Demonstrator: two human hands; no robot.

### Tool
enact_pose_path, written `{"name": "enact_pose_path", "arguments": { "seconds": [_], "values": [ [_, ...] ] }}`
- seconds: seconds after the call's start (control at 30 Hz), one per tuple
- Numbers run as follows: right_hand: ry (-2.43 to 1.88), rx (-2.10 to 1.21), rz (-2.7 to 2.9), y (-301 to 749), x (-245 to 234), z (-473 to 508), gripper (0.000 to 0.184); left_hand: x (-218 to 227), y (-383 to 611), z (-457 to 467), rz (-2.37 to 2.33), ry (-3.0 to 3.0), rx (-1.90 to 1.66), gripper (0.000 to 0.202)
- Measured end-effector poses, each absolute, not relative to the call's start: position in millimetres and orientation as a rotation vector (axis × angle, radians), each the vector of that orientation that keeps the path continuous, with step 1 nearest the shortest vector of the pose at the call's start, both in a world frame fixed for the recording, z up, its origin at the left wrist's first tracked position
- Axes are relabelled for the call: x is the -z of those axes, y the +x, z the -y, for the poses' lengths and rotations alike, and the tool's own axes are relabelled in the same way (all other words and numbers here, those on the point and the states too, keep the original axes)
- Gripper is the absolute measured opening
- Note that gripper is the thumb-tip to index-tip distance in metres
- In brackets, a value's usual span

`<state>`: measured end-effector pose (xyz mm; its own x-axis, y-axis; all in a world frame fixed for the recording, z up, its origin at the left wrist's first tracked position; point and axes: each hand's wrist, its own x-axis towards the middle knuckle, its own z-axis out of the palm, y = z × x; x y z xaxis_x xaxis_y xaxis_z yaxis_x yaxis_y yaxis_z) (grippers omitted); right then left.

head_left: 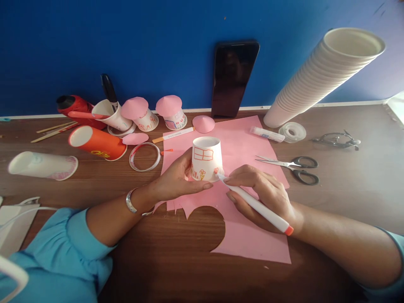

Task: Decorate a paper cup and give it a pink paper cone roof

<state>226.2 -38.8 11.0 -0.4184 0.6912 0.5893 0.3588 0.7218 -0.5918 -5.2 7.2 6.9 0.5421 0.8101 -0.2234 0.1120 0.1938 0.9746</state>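
Note:
My left hand [179, 179] is closed round the left side and base of a white paper cup [206, 164], its thumb along the front bottom edge. On the cup's wall are an orange window outline and small flowers in orange and yellow. My right hand [261, 193] grips a white marker [259, 208] with an orange end. The marker's tip meets the cup near a flower at its lower right. Beneath both hands lies pink paper [252, 235] with a rounded piece cut from it. An orange marker cap [167, 151] rests left of the cup.
Behind stand two decorated cups with pink cone roofs [134, 108], a loose pink cone [203, 124] and a phone [235, 80] against the blue wall. Scissors [295, 166], a glue stick [267, 134] and a tall cup stack [325, 75] are right. Left are an orange cup [101, 143] and tape roll [144, 157].

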Motion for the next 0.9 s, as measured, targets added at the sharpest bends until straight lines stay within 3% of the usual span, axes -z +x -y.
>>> {"name": "enact_pose_path", "arguments": {
  "seconds": [0.9],
  "values": [
    [-0.809, -0.455, 2.06, 225.7, -12.2, 39.1, 0.011, -7.9, -5.3, -9.6, -0.878, 1.287, -0.619, 0.059]
  ]
}}
